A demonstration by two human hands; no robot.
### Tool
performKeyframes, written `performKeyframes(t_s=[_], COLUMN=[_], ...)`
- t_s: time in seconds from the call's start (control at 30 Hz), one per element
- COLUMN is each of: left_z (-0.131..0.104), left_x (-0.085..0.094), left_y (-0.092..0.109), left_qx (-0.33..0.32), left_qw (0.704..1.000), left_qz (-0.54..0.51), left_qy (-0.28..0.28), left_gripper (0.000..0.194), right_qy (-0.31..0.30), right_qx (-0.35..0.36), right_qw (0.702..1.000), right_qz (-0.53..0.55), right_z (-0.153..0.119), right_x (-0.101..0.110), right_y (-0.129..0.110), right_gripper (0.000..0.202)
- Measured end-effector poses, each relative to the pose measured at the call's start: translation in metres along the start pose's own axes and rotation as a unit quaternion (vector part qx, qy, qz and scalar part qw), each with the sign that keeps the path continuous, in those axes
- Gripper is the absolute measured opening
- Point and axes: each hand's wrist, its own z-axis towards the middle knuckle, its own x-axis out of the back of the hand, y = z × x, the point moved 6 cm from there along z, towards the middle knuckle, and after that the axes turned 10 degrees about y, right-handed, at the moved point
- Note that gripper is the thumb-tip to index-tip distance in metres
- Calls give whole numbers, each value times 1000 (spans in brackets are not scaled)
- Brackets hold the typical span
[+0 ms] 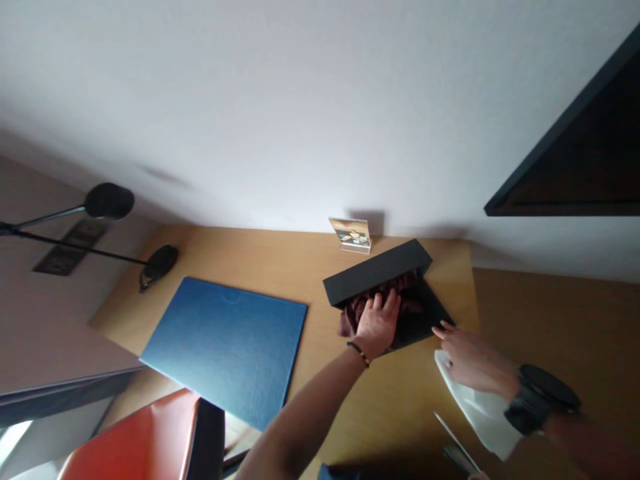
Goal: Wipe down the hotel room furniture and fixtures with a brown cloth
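Note:
My left hand (376,325) lies flat on a dark maroon cloth (356,310) that sits in an open black box (423,313) on the wooden desk (280,263). The box's black lid (377,271) stands tilted up behind the cloth. My right hand (467,360) rests at the box's right front corner, fingertips touching its edge, with a white folded cloth or paper (483,413) under the palm. A dark watch sits on my right wrist and a thin bracelet on my left.
A blue desk pad (227,347) lies to the left. A small picture card stand (351,235) is against the wall. A black desk lamp (107,201) stands at the far left, an orange chair (135,440) at the bottom left, and a dark framed panel (585,153) hangs at the upper right.

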Motion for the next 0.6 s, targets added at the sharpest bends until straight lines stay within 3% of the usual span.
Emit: performKeyframes(t_s=[0.1,0.2,0.27,0.33,0.43,0.53,0.6], left_z=[-66,-120,-141,-145,-108,-34,11], left_x=[-5,-8,-3,8,38,61,58], left_y=[-20,-34,-43,-49,-38,9,44], left_qx=[-4,-40,-39,-20,3,-62,-128], left_qw=[1000,999,999,998,997,994,985], left_qz=[14,17,11,-8,-46,-89,-113], left_qy=[-17,-22,-34,-58,-59,-9,-2], left_gripper=[55,53,50,47,44,43,39], right_qy=[6,3,-2,-4,0,-6,-18], right_qx=[0,-24,-35,-41,-46,-54,-63], right_qw=[1000,1000,999,999,999,999,998], right_qz=[4,14,20,17,7,2,-3], right_z=[-1,-2,-3,-4,-6,-10,-13], right_x=[-3,-1,2,5,8,10,10], right_y=[-1,-2,-5,-7,-12,-19,-23], right_gripper=[37,45,52,54,52,46,36])
